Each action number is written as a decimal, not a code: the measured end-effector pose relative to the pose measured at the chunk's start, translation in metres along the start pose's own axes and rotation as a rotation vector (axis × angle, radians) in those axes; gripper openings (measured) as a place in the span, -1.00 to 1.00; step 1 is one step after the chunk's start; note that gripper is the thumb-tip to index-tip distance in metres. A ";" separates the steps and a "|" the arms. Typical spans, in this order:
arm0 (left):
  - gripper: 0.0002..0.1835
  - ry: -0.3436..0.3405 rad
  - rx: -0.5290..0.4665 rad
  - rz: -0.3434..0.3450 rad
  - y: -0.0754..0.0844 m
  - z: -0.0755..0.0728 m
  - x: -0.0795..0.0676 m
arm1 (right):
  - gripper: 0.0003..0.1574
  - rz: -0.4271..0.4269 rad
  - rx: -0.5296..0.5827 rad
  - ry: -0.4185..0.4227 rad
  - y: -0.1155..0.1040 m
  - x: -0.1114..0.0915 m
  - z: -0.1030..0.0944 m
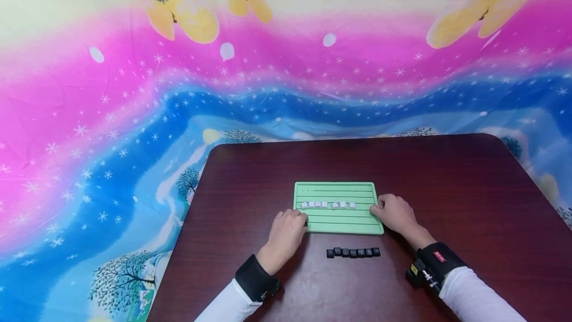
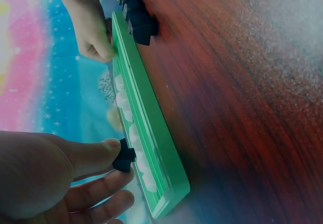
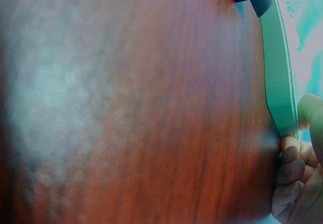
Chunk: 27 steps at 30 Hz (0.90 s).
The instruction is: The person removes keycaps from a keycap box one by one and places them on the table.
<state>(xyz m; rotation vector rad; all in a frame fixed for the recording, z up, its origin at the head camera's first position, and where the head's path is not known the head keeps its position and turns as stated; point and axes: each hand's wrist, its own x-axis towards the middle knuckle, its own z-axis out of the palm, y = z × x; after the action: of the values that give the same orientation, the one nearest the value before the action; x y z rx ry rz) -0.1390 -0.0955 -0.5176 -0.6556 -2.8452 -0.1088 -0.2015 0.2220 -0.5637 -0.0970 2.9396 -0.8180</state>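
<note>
A green ridged board lies on the table with a row of small white keycaps across its middle. My left hand is at the board's left side. In the left wrist view, its thumb and index finger pinch a black keycap just above the board's edge. With thumb and curled fingers, my right hand holds the board's right edge, as the right wrist view shows too. Nearer me than the board, several black keycaps stand in a slightly uneven row.
The dark red-brown table has rounded far corners. Right behind it hangs a printed cloth in pink, blue and yellow. Each wrist wears a black band, the right one with a small device on it.
</note>
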 end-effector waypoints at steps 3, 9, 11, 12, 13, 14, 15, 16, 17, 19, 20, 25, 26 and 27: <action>-0.87 -0.002 -0.007 0.000 0.001 -0.001 -0.001 | -0.53 -0.001 -0.001 0.004 0.000 0.000 0.001; -0.87 -0.008 -0.011 0.005 0.002 -0.001 -0.004 | -0.52 -0.001 0.002 0.007 0.000 0.000 0.001; -0.87 -0.014 -0.014 0.005 0.002 -0.001 -0.004 | -0.52 0.002 0.005 0.007 0.000 0.000 0.001; -0.87 -0.018 -0.017 0.005 0.002 -0.002 -0.005 | -0.52 0.003 0.004 0.006 -0.001 0.000 0.001; -0.87 -0.022 -0.018 0.005 0.002 -0.002 -0.005 | -0.52 0.004 0.002 0.004 -0.001 0.000 0.001; -0.87 -0.027 -0.017 0.003 0.002 -0.003 -0.005 | -0.52 0.007 0.000 0.003 -0.001 0.000 0.001; -0.87 -0.031 -0.017 0.003 0.002 -0.003 -0.006 | -0.52 0.007 -0.001 0.003 -0.001 0.001 0.001; -0.87 -0.034 -0.017 0.001 0.002 -0.004 -0.006 | -0.52 0.008 -0.003 0.001 -0.001 0.001 0.001; -0.87 -0.036 -0.015 0.001 0.002 -0.004 -0.006 | -0.52 0.008 -0.005 0.001 -0.001 0.001 0.001; -0.87 -0.039 -0.013 0.002 0.003 -0.005 -0.007 | -0.52 0.009 -0.007 0.003 -0.001 0.001 0.001; -0.87 -0.041 -0.015 0.002 0.003 -0.005 -0.007 | -0.52 0.008 -0.006 0.004 -0.001 0.001 0.001; -0.86 -0.062 -0.029 0.011 0.004 -0.005 -0.009 | -0.53 0.010 -0.004 0.005 -0.001 0.001 0.001; -0.86 -0.066 -0.030 0.012 0.005 -0.005 -0.009 | -0.53 0.003 -0.002 0.002 -0.001 0.001 0.001; -0.86 -0.068 -0.030 0.013 0.005 -0.005 -0.009 | -0.53 0.003 -0.003 0.000 -0.001 0.001 0.001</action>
<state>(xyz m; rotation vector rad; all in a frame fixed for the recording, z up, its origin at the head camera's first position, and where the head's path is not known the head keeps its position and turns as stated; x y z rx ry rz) -0.1276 -0.0957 -0.5143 -0.6974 -2.9092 -0.1292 -0.2023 0.2206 -0.5641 -0.0936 2.9404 -0.8132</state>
